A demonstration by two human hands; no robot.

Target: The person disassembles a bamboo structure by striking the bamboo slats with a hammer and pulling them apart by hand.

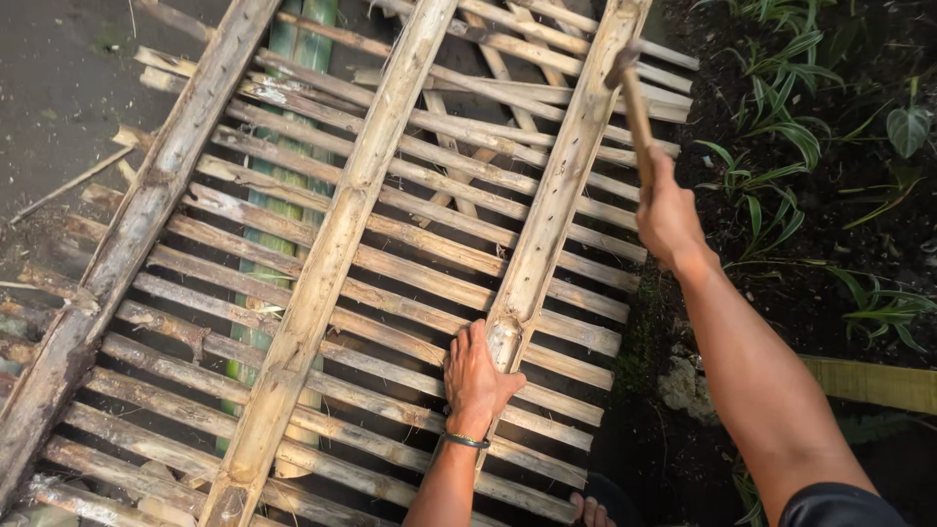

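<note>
A bamboo lattice panel [390, 254] of thin horizontal slats and three long rails lies flat below me. My left hand [475, 376], with a dark band on the wrist, presses flat on the slats against the near end of the right rail [556, 195]. My right hand [668, 217] is raised over the panel's right edge and grips the wooden handle of a hammer [632, 93]. The hammer's head sits near the upper part of the right rail.
Green bamboo poles [293, 59] lie under the lattice. Dark soil with green leafy plants [781, 127] borders the right side. A yellowish plank [874, 383] lies on the soil. My toes [590, 509] show at the bottom. Grey ground [59, 88] with splinters lies left.
</note>
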